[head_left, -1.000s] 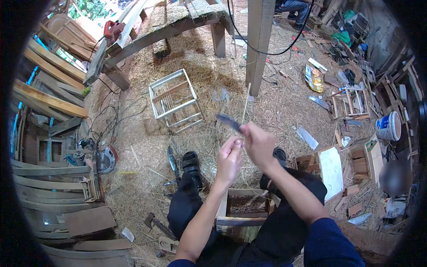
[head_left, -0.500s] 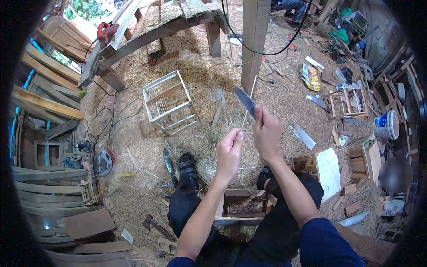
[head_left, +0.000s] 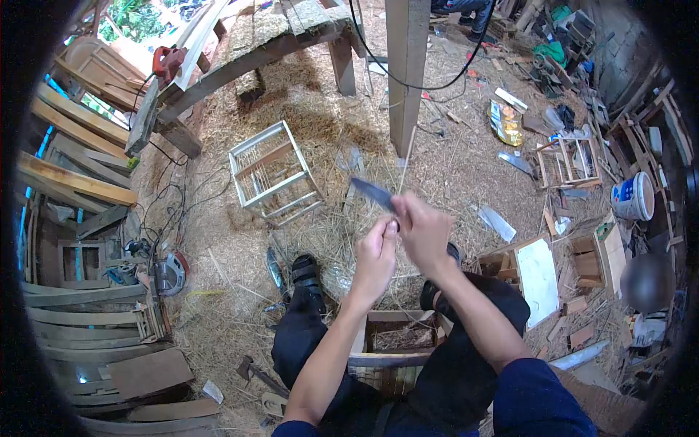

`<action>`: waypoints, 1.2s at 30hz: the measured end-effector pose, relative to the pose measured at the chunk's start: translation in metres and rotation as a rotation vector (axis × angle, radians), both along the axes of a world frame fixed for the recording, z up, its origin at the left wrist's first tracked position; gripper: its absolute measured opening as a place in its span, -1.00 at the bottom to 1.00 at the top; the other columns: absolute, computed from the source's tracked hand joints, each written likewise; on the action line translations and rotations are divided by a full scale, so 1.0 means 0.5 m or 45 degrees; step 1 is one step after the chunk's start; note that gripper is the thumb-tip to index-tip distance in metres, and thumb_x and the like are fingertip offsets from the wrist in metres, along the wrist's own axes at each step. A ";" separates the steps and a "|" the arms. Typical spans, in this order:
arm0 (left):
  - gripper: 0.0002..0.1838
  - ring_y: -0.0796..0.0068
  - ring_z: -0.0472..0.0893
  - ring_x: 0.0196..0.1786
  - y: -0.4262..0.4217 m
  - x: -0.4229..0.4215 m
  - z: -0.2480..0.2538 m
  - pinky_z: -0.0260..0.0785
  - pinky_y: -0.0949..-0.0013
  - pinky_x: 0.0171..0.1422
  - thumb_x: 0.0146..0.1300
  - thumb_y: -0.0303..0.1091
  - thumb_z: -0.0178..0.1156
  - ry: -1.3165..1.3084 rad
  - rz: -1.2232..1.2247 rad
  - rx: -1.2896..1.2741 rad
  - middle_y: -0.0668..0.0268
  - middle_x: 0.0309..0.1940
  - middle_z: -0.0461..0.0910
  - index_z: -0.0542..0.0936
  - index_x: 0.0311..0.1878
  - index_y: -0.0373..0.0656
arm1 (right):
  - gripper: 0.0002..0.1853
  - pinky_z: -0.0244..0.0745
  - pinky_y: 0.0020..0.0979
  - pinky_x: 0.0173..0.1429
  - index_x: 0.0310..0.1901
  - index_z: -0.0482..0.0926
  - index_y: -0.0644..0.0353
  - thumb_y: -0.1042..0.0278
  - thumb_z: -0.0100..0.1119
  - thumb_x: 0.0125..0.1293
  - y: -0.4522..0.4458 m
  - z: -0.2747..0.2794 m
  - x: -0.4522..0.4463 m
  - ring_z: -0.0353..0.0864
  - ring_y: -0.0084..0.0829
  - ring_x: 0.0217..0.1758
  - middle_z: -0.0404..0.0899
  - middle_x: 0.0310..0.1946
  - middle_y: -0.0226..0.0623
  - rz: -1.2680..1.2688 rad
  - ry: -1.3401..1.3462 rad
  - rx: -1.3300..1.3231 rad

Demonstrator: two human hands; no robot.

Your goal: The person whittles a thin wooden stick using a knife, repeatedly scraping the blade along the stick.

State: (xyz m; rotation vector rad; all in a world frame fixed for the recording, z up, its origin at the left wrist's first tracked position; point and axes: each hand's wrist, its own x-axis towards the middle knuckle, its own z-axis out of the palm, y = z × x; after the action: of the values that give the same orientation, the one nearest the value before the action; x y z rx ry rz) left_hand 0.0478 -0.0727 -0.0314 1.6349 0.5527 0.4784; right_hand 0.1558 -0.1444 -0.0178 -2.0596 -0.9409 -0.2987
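My right hand point(head_left: 424, 231) is closed round the handle of a knife point(head_left: 373, 194), whose dark blade points up and to the left. My left hand point(head_left: 376, 253), just left of it and very near, is closed on the lower end of a thin light stick point(head_left: 408, 154). The stick rises behind the knife and my right hand toward the wooden post. Beyond my hands, on the straw-covered floor, lies a wooden frame with thin bars point(head_left: 278, 173). A wooden box frame point(head_left: 399, 359) is between my legs.
A rough bench point(head_left: 251, 62) and a post point(head_left: 405, 80) stand ahead. At left are curved boards point(head_left: 80, 178) and a circular saw point(head_left: 173, 273). An axe point(head_left: 258, 375) lies near my left leg. A bucket point(head_left: 632, 197) is at right. Another person's legs point(head_left: 466, 14) show at the top.
The knife has swung from pointing steeply up to lying lower and leftward, and my right hand has come down close to my left. The view has shifted slightly.
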 end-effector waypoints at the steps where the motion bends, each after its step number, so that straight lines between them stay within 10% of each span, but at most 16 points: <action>1: -0.71 0.76 0.26 -0.51 -0.001 0.000 0.013 0.13 0.51 -0.44 0.64 -0.18 0.01 -0.006 -0.010 0.050 0.56 -0.54 0.30 0.55 0.05 -0.22 | -0.85 0.48 -0.17 -0.43 -0.20 0.65 0.03 0.26 0.12 0.53 0.001 0.008 0.005 0.69 -0.14 -0.48 0.67 -0.47 -0.22 -0.015 -0.023 0.000; 5: -0.70 0.76 0.29 -0.48 -0.009 0.005 0.027 0.16 0.50 -0.42 0.65 -0.17 0.00 0.014 -0.027 -0.001 0.53 -0.51 0.34 0.55 -0.01 -0.22 | -0.87 0.46 -0.21 -0.46 -0.21 0.66 0.02 0.24 0.17 0.49 -0.003 0.022 0.032 0.69 -0.17 -0.49 0.68 -0.46 -0.24 -0.146 -0.066 0.047; 8: -0.69 0.54 0.43 -0.51 -0.006 0.000 0.012 0.33 0.27 -0.35 0.62 -0.22 0.02 0.024 0.073 -0.035 0.15 -0.55 0.51 0.56 0.00 -0.32 | -0.85 0.43 -0.20 -0.48 -0.23 0.65 0.06 0.26 0.16 0.49 0.001 0.007 0.008 0.65 -0.17 -0.53 0.63 -0.51 -0.22 0.036 -0.196 0.034; 17: -0.71 0.45 0.50 -0.45 0.004 -0.018 0.014 0.38 0.25 -0.29 0.62 -0.25 0.02 0.010 0.101 0.052 0.12 -0.47 0.56 0.57 0.01 -0.33 | -0.77 0.39 -0.17 -0.50 -0.35 0.55 0.10 0.24 0.17 0.49 0.001 -0.004 -0.027 0.61 -0.11 -0.53 0.59 -0.52 -0.21 0.094 -0.147 0.019; 20: -0.70 0.43 0.54 -0.41 0.008 -0.016 0.049 0.42 0.24 -0.23 0.62 -0.24 0.02 0.042 0.037 0.150 0.13 -0.45 0.59 0.57 0.01 -0.32 | -0.76 0.38 -0.17 -0.51 -0.36 0.55 0.08 0.21 0.19 0.48 0.010 0.018 0.011 0.59 -0.14 -0.58 0.58 -0.54 -0.23 -0.086 -0.026 0.050; 23: -0.70 0.78 0.26 -0.51 0.006 -0.016 -0.001 0.12 0.53 -0.45 0.66 -0.16 -0.03 -0.048 -0.020 -0.022 0.58 -0.52 0.29 0.54 0.02 -0.21 | -0.76 0.38 -0.17 -0.51 -0.36 0.55 0.08 0.21 0.18 0.49 0.006 0.014 -0.004 0.60 -0.15 -0.58 0.57 -0.57 -0.24 -0.084 -0.062 0.061; 29: -0.67 0.51 0.42 -0.49 0.019 -0.018 0.007 0.34 0.23 -0.33 0.64 -0.21 -0.02 0.063 0.015 -0.049 0.18 -0.54 0.49 0.58 0.03 -0.30 | -0.86 0.44 -0.21 -0.49 -0.25 0.65 0.06 0.27 0.19 0.47 0.014 0.013 -0.003 0.68 -0.16 -0.50 0.66 -0.47 -0.20 0.027 -0.038 0.067; 36: -0.70 0.80 0.24 -0.52 0.008 -0.029 -0.014 0.07 0.54 -0.48 0.67 -0.15 -0.05 0.004 0.037 -0.039 0.57 -0.50 0.30 0.52 0.00 -0.19 | -0.92 0.44 -0.19 -0.44 -0.28 0.63 0.11 0.36 0.21 0.40 0.004 -0.009 -0.018 0.65 -0.11 -0.48 0.61 -0.50 -0.21 0.154 -0.096 0.010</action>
State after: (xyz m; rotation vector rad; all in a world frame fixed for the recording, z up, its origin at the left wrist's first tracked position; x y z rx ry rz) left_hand 0.0333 -0.0685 -0.0383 1.6004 0.5841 0.4864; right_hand 0.1467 -0.1422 -0.0223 -1.9868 -1.1034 -0.3164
